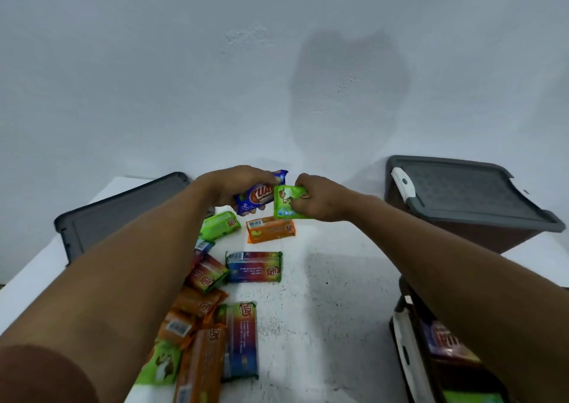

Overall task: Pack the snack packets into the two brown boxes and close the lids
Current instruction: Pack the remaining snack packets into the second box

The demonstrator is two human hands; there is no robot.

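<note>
My left hand (234, 184) grips a blue snack packet (257, 198) above the far part of the white table. My right hand (320, 199) holds a green packet (284, 202) right beside it, and the two packets touch. Below them lie a green packet (220, 225) and an orange packet (271, 230). Several more packets (254, 267) are scattered toward me, partly under my left forearm. One brown box (480, 236) with its grey lid (471, 192) on stands at the far right. A second brown box (446, 347) at the near right is open with packets inside.
A loose grey lid (120, 212) lies flat at the far left of the white table (332, 295). A bare white wall rises just behind the table. My right forearm crosses over the open box.
</note>
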